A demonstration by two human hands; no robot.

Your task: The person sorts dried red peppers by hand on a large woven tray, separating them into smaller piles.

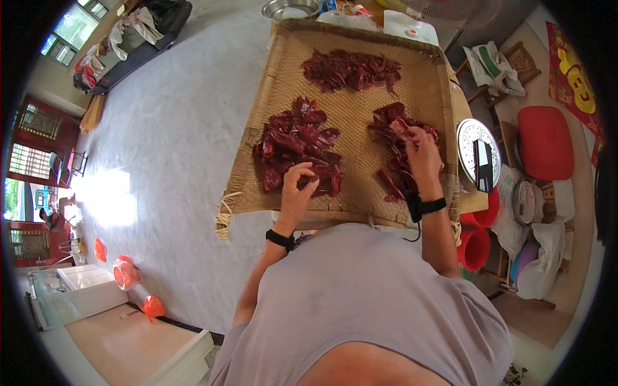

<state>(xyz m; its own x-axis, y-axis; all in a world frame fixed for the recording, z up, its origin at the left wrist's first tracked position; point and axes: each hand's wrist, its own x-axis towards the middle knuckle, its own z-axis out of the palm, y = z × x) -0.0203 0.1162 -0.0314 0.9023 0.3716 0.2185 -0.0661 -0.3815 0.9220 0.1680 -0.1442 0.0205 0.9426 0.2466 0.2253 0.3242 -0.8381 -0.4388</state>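
Dried red chilies lie in three heaps on a woven bamboo tray [351,128]. My left hand [297,188] is at the near edge of the left chili heap [297,138]; its fingers are curled toward the thumb, and whatever is between them is hidden. Over the right chili heap [393,172], my right hand [423,154] has its fingertips closed on a dried red chili [400,126] at the heap's upper part. The far chili heap [351,69] lies apart from both hands. Both wrists wear black bands, and a cable hangs by the right one.
Beyond the tray's far edge stand a metal basin [291,9] and a white container [410,27]. To the right are a round perforated metal plate [477,145] with a dark device on it, red buckets [475,248] and a red stool [546,143]. Orange bags [126,273] are on the left floor.
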